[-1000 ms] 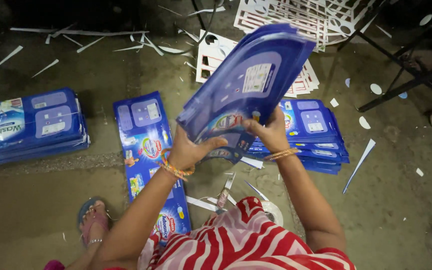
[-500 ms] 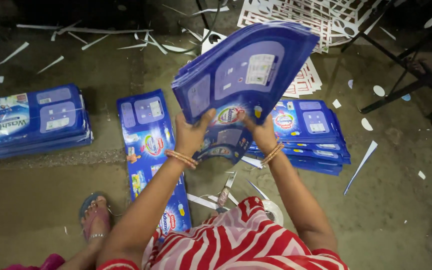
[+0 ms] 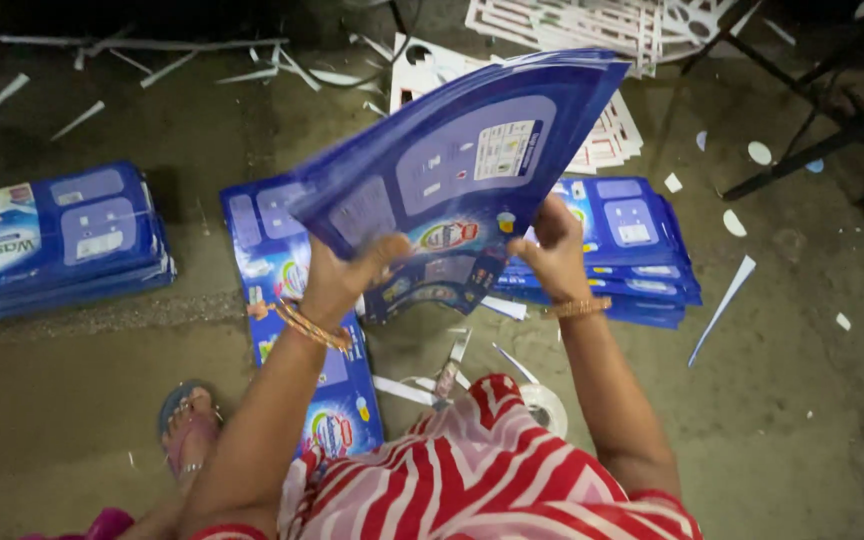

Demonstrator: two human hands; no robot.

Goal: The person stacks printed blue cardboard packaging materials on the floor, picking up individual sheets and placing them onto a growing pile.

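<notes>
Both hands, left (image 3: pixel 344 278) and right (image 3: pixel 555 252), pinch a blue printed carton stack (image 3: pixel 457 175) raised above the floor; flat blue piles (image 3: pixel 57 235) lie left and right (image 3: pixel 632 245).

Packaging workshop: flat carton stacks (image 3: pixel 57 240), offcuts (image 3: pixel 722 297)

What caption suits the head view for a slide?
Both hands, left hand and right hand, hold a bundle of blue printed carton sheets above more blue stacks on the floor.
</notes>
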